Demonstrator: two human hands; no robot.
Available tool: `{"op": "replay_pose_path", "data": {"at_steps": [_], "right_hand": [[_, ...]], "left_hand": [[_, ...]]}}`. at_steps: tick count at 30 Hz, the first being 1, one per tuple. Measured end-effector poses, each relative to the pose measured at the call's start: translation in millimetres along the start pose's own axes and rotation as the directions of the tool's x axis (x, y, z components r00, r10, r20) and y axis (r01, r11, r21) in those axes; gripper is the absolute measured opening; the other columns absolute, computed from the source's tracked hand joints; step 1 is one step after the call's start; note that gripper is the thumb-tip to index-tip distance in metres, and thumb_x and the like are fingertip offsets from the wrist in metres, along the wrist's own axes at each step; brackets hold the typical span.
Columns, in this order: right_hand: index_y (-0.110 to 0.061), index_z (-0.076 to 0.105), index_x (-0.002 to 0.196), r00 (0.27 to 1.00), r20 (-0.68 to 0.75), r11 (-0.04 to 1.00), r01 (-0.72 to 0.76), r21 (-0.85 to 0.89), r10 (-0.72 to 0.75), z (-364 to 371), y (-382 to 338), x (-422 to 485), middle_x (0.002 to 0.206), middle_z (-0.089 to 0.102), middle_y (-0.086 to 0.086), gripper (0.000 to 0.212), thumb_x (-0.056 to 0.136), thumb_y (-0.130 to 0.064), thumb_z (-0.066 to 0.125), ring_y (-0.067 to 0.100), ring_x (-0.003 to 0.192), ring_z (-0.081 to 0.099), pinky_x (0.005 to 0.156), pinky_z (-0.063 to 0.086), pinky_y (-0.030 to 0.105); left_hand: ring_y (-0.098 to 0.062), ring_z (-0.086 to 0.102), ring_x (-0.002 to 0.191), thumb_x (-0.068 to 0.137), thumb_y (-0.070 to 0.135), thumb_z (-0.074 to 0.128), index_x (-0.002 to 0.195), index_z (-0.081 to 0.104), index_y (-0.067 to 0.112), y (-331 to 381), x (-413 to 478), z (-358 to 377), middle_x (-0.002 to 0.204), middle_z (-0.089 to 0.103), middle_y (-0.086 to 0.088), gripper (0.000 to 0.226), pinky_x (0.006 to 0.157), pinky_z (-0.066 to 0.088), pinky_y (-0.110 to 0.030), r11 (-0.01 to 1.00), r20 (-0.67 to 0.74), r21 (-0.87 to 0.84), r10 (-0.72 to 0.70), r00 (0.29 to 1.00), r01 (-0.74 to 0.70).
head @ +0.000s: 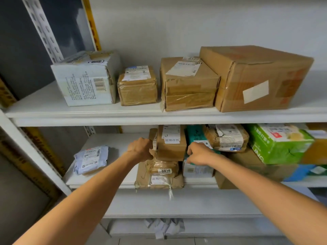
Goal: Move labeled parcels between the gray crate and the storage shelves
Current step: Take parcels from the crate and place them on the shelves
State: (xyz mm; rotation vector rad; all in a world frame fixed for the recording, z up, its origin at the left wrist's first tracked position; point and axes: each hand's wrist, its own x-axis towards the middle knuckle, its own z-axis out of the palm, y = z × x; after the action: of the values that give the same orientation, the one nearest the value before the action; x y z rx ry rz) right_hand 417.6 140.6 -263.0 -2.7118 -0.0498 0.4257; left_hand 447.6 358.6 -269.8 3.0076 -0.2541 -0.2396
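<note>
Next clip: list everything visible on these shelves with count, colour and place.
top-shelf boxes: four, one white, three brown, top shelf
labelled box: one, brown, middle shelf, atop a stack
stacked parcels: two, brown, under it
mailer: one, grey-blue, middle shelf left
teal parcel: one, teal, right of labelled box
wrapped parcel: one, brown, beside teal parcel
green box: one, green-white, middle shelf right
low box: one, brown, under green box
crumpled bag: one, grey, bottom level
shelves: white
left grip: one, bare, curled on labelled box's left edge
right grip: one, bare, curled at its right edge
</note>
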Motion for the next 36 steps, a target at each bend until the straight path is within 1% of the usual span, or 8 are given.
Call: {"op": "replay_pose_path", "data": {"at_steps": [7,10,13,17,20,24,28,36], "right_hand": [[-0.010,0.051,0.094,0.990,-0.136,0.999,-0.044,0.000,0.043,-10.6,0.8,9.9,0.095,0.049,0.006,0.012,0.087,-0.010,0.061,0.023,0.083,0.054,0.063,0.042,0.031],[-0.011,0.046,0.084,0.990,-0.124,0.992,-0.053,0.119,0.067,-10.3,-0.6,21.3,0.084,0.046,0.004,0.017,0.085,-0.012,0.062,0.020,0.071,0.048,0.057,0.038,0.031],[-0.003,0.054,0.119,0.988,-0.111,0.932,-0.058,0.357,0.104,-6.8,-5.9,38.6,0.111,0.058,0.014,0.038,0.084,-0.011,0.066,0.027,0.102,0.057,0.085,0.049,0.036],[-0.008,0.055,0.118,0.980,-0.151,0.898,-0.052,0.437,0.130,9.7,-14.1,52.0,0.116,0.060,0.010,0.038,0.087,-0.026,0.067,0.022,0.100,0.057,0.076,0.048,0.030],[-0.011,0.052,0.108,0.980,-0.174,0.941,-0.036,0.337,0.100,18.3,-17.1,51.8,0.121,0.056,0.011,0.020,0.094,-0.024,0.060,0.025,0.107,0.056,0.086,0.050,0.034],[-0.006,0.048,0.124,0.983,-0.157,0.934,-0.036,0.356,0.098,19.5,-17.7,45.9,0.134,0.046,0.013,0.051,0.082,-0.013,0.075,0.028,0.125,0.047,0.101,0.043,0.036],[-0.013,0.039,0.139,0.992,-0.116,0.915,-0.001,0.403,0.053,27.5,-22.6,36.6,0.142,0.033,0.011,0.080,0.072,-0.007,0.082,0.028,0.134,0.037,0.111,0.035,0.037],[-0.010,0.030,0.146,0.994,-0.108,0.819,0.043,0.572,0.023,50.0,-24.5,12.6,0.141,0.045,0.005,0.100,0.063,0.007,0.083,0.025,0.131,0.044,0.105,0.044,0.036]], "left_hand": [[-0.024,0.062,0.101,0.078,0.036,0.079,0.119,0.062,0.021,-1.4,2.1,-7.5,0.118,0.064,-0.004,0.047,0.086,0.053,-0.036,0.989,-0.002,-0.144,-0.046,0.999,0.045],[-0.025,0.062,0.107,0.078,0.039,0.077,0.121,0.062,0.017,0.3,8.5,-7.1,0.121,0.066,-0.008,0.050,0.094,0.050,-0.038,0.957,0.031,-0.281,-0.065,0.997,0.071],[-0.029,0.057,0.117,0.086,0.036,0.070,0.130,0.054,0.011,6.6,11.1,-3.7,0.131,0.060,-0.008,0.053,0.095,0.045,-0.033,0.883,0.030,-0.460,-0.092,0.995,0.095],[-0.029,0.055,0.118,0.090,0.032,0.065,0.134,0.048,0.006,21.6,5.7,6.3,0.129,0.058,-0.011,0.054,0.094,0.046,-0.030,0.612,0.043,-0.785,-0.096,0.994,0.093],[-0.024,0.059,0.104,0.087,0.035,0.067,0.129,0.051,0.009,26.4,6.0,19.6,0.118,0.062,-0.009,0.052,0.094,0.050,-0.036,0.452,0.064,-0.882,-0.167,0.984,0.134],[-0.021,0.065,0.094,0.085,0.006,0.071,0.141,0.038,0.006,11.7,4.1,30.6,0.108,0.065,-0.008,0.065,0.073,0.056,-0.027,0.242,0.210,-0.943,-0.100,0.973,0.229],[-0.017,0.066,0.089,0.082,-0.008,0.067,0.149,0.028,0.011,-1.4,-13.0,27.5,0.106,0.066,-0.009,0.080,0.067,0.057,-0.025,0.227,0.259,-0.938,-0.043,0.965,0.262],[-0.016,0.063,0.082,0.079,-0.019,0.063,0.150,0.029,0.018,-6.9,-45.9,20.3,0.090,0.064,-0.004,0.087,0.056,0.057,-0.021,0.214,0.184,-0.955,-0.125,0.975,0.207]]}}
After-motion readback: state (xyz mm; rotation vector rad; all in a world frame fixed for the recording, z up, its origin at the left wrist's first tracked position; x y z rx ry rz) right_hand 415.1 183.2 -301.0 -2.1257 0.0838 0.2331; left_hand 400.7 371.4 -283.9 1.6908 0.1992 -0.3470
